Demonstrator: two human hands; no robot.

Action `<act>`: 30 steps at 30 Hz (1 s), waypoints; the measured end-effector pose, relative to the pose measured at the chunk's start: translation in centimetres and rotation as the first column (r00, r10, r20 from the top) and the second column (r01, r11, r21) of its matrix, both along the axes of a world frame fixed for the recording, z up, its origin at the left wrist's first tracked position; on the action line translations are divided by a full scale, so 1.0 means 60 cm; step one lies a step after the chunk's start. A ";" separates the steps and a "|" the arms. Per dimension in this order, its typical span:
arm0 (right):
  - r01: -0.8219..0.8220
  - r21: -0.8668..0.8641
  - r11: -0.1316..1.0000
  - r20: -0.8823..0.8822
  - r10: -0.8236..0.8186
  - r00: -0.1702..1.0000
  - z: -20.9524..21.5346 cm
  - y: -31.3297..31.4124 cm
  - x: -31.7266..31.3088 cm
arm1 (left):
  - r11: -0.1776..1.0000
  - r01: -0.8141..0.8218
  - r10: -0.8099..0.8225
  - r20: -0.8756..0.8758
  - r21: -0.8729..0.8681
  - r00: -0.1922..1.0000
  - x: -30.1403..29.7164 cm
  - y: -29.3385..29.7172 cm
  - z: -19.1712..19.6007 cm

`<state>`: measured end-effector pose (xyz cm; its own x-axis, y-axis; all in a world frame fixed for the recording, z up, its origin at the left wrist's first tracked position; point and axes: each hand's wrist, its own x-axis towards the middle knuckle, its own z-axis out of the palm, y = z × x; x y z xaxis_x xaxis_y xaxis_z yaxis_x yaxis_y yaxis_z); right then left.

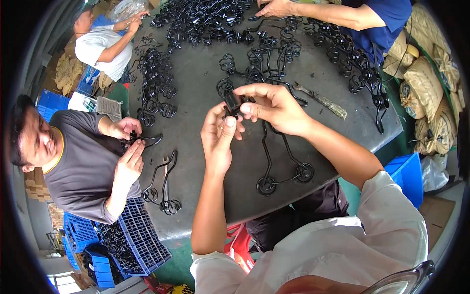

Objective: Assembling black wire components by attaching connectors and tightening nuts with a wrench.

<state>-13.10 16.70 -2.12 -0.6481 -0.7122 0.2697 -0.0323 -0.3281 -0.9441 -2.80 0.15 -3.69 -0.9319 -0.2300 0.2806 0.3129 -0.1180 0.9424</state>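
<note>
Over the dark table, my left hand [219, 139] and my right hand [277, 109] meet around a small black block-like part [231, 103]. Fingers and thumb of each hand pinch it, and some of it is hidden behind them. Below my right hand lies a black bent-wire spring [266, 152] with coiled ends toward the near table edge. More black coiled wire springs [267, 61] are heaped just beyond my hands. Right of these rests an open-ended wrench [320, 100] with a wrapped handle.
A large pile of small black parts [200, 19] covers the table's [196, 73] far side. Coiled springs lie left [156, 83] and right [345, 59]. Co-workers stand left [83, 157], far left [103, 49] and far right [382, 24]. Blue crates [142, 235] and sacks [423, 88] flank the table.
</note>
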 end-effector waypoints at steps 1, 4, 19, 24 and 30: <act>0.033 -0.012 0.999 0.038 -0.033 0.999 0.009 0.000 0.014 | 1.000 0.001 -0.001 0.001 0.003 1.000 0.001 0.004 0.001; 0.002 -0.168 0.986 0.023 0.002 1.000 -0.008 -0.014 0.025 | 0.998 0.031 -0.032 0.019 0.049 0.999 0.003 0.016 0.006; 0.231 0.263 0.937 -0.398 -0.113 0.910 0.021 0.014 0.025 | 0.875 -0.282 0.199 -0.238 -0.393 0.951 0.013 0.020 -0.020; 0.197 0.300 0.933 -0.351 -0.084 0.933 0.027 0.010 0.030 | 0.827 -0.280 0.173 -0.252 -0.487 0.952 0.018 0.015 -0.005; 0.335 0.268 0.903 -0.693 -0.061 0.718 0.038 0.015 0.033 | 0.988 -0.114 0.107 -0.070 -0.103 0.992 0.013 0.015 -0.008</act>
<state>-11.14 17.62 0.18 -0.5396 -0.7186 0.4387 -0.7087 0.1064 -0.6975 -2.03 1.07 -4.15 -0.8815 -0.2965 0.3675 0.3787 0.0208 0.9253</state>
